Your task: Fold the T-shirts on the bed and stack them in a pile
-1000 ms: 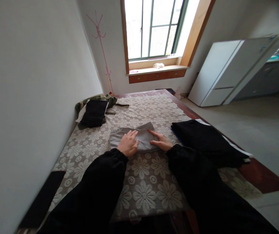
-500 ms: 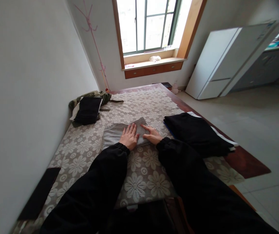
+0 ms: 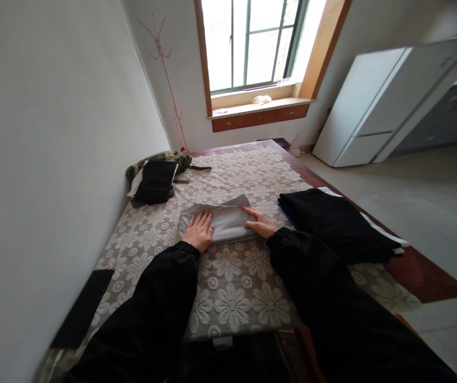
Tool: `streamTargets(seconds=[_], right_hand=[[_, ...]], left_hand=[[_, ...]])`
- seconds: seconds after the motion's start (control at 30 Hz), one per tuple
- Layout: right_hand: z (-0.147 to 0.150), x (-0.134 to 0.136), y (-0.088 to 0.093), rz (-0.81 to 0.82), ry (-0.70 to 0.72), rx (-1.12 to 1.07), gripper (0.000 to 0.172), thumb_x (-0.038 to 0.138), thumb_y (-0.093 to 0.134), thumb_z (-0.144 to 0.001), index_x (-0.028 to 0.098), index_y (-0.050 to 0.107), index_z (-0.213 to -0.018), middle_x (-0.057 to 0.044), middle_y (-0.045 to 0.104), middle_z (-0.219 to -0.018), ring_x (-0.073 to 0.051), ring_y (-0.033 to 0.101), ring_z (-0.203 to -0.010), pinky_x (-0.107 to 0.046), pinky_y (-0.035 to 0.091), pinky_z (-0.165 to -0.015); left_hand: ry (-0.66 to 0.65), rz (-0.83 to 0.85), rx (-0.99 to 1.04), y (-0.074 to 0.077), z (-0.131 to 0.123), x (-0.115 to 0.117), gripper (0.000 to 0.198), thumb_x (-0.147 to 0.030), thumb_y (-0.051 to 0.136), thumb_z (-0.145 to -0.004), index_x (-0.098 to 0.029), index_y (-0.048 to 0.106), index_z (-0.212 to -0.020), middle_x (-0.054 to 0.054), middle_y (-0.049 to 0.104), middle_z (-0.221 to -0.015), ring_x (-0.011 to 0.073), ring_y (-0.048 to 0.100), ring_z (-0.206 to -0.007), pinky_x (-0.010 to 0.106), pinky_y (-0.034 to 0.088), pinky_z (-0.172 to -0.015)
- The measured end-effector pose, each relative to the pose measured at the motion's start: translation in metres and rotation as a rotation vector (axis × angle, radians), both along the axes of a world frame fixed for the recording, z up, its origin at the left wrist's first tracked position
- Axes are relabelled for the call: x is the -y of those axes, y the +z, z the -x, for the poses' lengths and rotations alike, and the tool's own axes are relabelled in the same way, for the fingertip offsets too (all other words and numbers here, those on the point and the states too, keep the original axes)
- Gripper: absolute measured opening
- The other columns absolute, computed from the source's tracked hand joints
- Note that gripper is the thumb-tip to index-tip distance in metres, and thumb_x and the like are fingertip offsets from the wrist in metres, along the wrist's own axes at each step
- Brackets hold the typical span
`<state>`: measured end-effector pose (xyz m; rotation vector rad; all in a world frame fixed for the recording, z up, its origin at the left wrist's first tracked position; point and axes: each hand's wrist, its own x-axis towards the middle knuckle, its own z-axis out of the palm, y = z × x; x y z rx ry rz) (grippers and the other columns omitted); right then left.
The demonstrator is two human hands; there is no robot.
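Note:
A folded grey cloth (image 3: 228,221) lies on the flower-patterned tablecloth (image 3: 232,303), in the middle of the table. My left hand (image 3: 199,230) rests flat on the left part of the cloth, its fingers stretched out. At the cloth's right end is my right hand (image 3: 259,222), with the thumb and index finger apart and the fingertips touching the fabric. The remaining fingers of that hand are partly hidden. To the right lies a stack of folded black clothes (image 3: 332,221) with white edges showing.
Folded black cloth (image 3: 156,182) sits on an olive-green bag (image 3: 184,159) at the back left, by the wall. A flat black object (image 3: 82,308) lies at the near left edge. Beyond the table are a pink coat stand (image 3: 168,80) and a white fridge (image 3: 366,106).
My left hand has slid left across the grey cloth, away from my right hand, which remains at the right end. The whole view has shifted slightly.

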<state>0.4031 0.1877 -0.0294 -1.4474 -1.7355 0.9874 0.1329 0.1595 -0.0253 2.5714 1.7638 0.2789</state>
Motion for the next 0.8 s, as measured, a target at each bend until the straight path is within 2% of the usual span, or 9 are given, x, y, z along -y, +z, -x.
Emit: streamTargets(seconds=[0.23,0.37,0.47,0.57,0.63,0.73,0.8], right_hand=[[0.001,0.000,0.001,-0.020,0.011,-0.008,0.074,0.020,0.067,-0.068,0.029,0.058,-0.141,-0.001,0.054,-0.147,-0.032,0.041,-0.141,-0.044,0.030,-0.119],[0.001,0.002,0.003,-0.027,0.005,-0.009,0.073,0.020,0.066,-0.069,0.029,0.058,-0.141,-0.001,0.054,-0.147,-0.033,0.042,-0.140,-0.044,0.030,-0.119],[0.002,0.003,0.005,-0.025,0.008,-0.006,0.075,0.021,0.064,-0.069,0.025,0.056,-0.143,-0.003,0.050,-0.150,-0.031,0.041,-0.141,-0.042,0.030,-0.119],[0.003,0.003,0.005,-0.020,-0.004,0.015,0.076,0.021,0.064,-0.069,0.023,0.055,-0.144,-0.005,0.049,-0.151,-0.031,0.039,-0.142,-0.042,0.028,-0.120],[0.003,0.002,0.004,-0.017,-0.014,0.035,0.074,0.021,0.064,-0.069,0.024,0.057,-0.142,-0.004,0.051,-0.149,-0.031,0.037,-0.144,-0.044,0.026,-0.120],[0.001,0.001,0.003,-0.026,-0.005,0.042,0.072,0.020,0.065,-0.069,0.028,0.059,-0.140,-0.002,0.053,-0.147,-0.031,0.037,-0.144,-0.045,0.026,-0.120],[0.001,0.000,0.001,-0.041,0.013,0.029,0.074,0.020,0.066,-0.069,0.029,0.057,-0.142,-0.001,0.052,-0.149,-0.030,0.039,-0.142,-0.043,0.028,-0.120]], left_hand=[[0.022,-0.006,-0.012,0.004,0.031,0.010,0.058,-0.035,0.033,-0.098,-0.020,0.035,-0.154,0.005,0.033,-0.162,0.0236,0.022,-0.152,0.044,0.015,-0.124],[-0.019,0.150,-0.001,0.018,0.051,0.003,0.061,-0.038,0.038,-0.096,-0.017,0.036,-0.153,0.009,0.032,-0.162,0.0262,0.025,-0.150,0.044,0.023,-0.121],[-0.036,0.230,-0.010,0.035,0.055,-0.012,0.053,-0.039,0.047,-0.092,-0.019,0.053,-0.141,0.010,0.048,-0.152,0.0268,0.043,-0.141,0.039,0.036,-0.113],[-0.003,0.159,0.006,0.043,0.044,-0.023,0.043,-0.038,0.040,-0.097,-0.019,0.062,-0.129,0.013,0.061,-0.137,0.0267,0.053,-0.130,0.040,0.038,-0.110],[-0.014,0.105,0.027,0.039,0.031,-0.025,0.046,-0.039,0.037,-0.099,-0.020,0.056,-0.136,0.012,0.056,-0.143,0.0261,0.047,-0.136,0.043,0.031,-0.116],[-0.099,0.049,0.021,0.024,0.019,-0.025,0.054,-0.041,0.038,-0.099,-0.024,0.039,-0.150,0.005,0.036,-0.160,0.0244,0.025,-0.150,0.046,0.016,-0.123],[-0.131,0.025,-0.008,0.014,0.017,-0.026,0.057,-0.043,0.035,-0.100,-0.025,0.033,-0.154,0.003,0.028,-0.164,0.0246,0.015,-0.153,0.049,0.011,-0.124]])
